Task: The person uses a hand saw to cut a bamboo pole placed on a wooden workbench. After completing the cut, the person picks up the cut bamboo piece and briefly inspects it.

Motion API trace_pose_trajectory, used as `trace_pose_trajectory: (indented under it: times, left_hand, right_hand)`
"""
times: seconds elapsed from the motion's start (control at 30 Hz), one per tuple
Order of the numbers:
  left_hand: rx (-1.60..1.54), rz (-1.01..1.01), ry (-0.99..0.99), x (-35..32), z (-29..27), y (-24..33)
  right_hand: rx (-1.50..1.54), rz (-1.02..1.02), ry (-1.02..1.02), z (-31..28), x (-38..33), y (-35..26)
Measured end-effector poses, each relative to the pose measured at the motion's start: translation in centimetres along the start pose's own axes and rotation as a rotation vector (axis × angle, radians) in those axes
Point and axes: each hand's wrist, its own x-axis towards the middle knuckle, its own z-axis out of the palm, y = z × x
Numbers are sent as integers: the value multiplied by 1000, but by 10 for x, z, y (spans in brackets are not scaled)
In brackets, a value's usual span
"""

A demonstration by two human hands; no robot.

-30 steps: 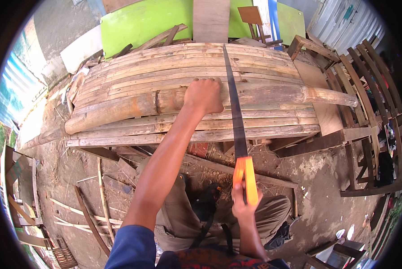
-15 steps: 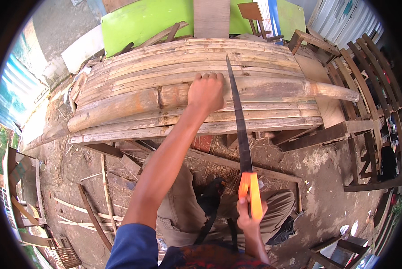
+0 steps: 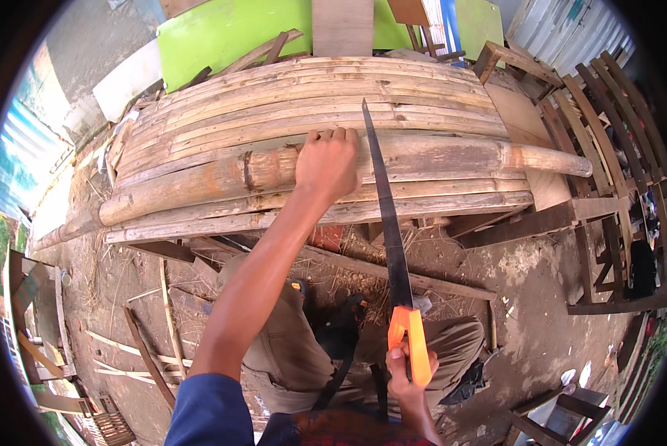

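One bamboo pole (image 3: 437,156) and one desk (image 3: 274,104) are lying under the left hand (image 3: 328,165); one saw (image 3: 389,215) is sitting in the right hand (image 3: 403,375).

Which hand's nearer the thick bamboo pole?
Left. The left hand is on the bamboo pole, left of the saw blade; the right hand is off it, on the near side, gripping the orange handle.

1. Bamboo pole (image 3: 437,157) lies lengthwise on slatted bench (image 3: 237,115), obstructing low passage from the near edge.
2. Handsaw (image 3: 388,215) crosses the pole; only a narrow gap separates its blade from left hand (image 3: 327,165).
3. Open room: far slats, both sides of saw tip.
4. Wooden frames (image 3: 603,145) restrict right end.
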Motion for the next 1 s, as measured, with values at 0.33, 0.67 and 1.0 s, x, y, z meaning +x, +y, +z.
trace_pose_trajectory:
  times: [0.33, 0.67, 1.0]
  left_hand:
    - [-119, 73, -117, -1, -19, -1]
    - [-289, -265, -13, 7, -15, 13]
    - [-350, -337, -154, 22, -16, 2]
  right_hand:
    - [428, 279, 35, 60, 164, -36]
    - [422, 250, 49, 67, 160, -39]
    - [84, -111, 57, 43, 37, 0]
